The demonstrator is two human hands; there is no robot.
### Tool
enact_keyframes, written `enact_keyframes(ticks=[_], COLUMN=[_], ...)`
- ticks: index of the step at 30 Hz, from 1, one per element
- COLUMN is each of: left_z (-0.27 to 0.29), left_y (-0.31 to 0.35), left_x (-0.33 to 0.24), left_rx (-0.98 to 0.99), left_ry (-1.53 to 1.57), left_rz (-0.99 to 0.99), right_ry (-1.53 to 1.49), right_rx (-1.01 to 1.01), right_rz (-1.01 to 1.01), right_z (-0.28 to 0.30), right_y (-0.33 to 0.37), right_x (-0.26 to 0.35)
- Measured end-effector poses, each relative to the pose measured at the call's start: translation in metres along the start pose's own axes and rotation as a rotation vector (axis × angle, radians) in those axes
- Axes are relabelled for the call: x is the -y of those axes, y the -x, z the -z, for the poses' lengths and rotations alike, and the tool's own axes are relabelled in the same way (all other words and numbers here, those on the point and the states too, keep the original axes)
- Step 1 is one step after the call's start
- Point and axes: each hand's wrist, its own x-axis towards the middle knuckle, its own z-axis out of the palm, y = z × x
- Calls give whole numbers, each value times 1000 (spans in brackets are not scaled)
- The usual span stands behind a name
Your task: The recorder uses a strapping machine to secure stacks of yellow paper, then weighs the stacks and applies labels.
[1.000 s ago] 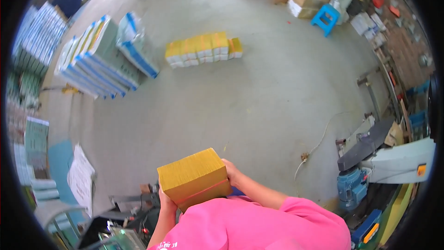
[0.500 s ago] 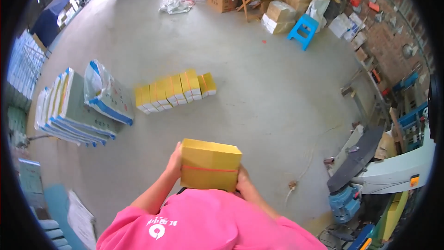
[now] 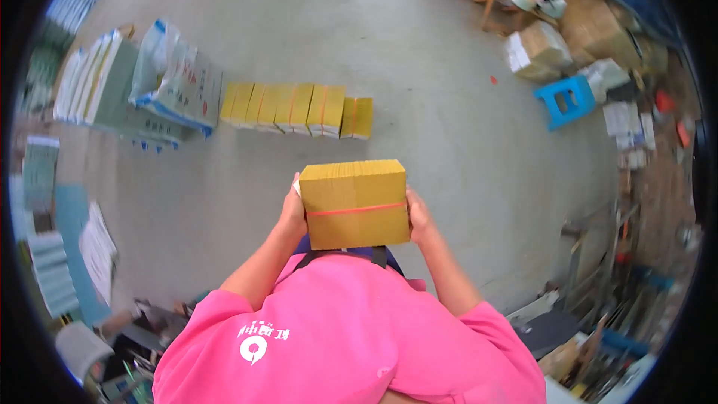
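A thick bundle of yellow paper sheets, bound across by a red band, is held in front of my body. My left hand grips its left side, and my right hand presses against its right side. Fingers curl behind and under the bundle, where they are partly hidden. Beyond it on the floor stands a row of similar yellow bundles with reddish bands and white lower edges. The rightmost one is a shorter stack, set slightly apart.
Left of the row stand an opened white and blue sack and several upright sacks. A blue stool and cardboard boxes are at the far right. Machinery parts lie near my right elbow, and white sheets to the left.
My view has turned and tilted, so the row of bundles and the sacks sit higher in the picture. Both hands keep hold of the bundle, which appears slightly higher and further right.
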Motion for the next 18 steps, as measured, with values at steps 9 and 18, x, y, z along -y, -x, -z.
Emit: enact_keyframes(ticks=[9,18], left_z=[-25,9], left_y=[-157,-359], left_x=[-7,85], left_rx=[-206,-384], left_ry=[403,693], left_rz=[-3,49], right_ry=[288,655], right_rx=[51,98], right_rz=[-203,-410], right_z=[10,59], right_y=[-213,-446], right_x=[93,100])
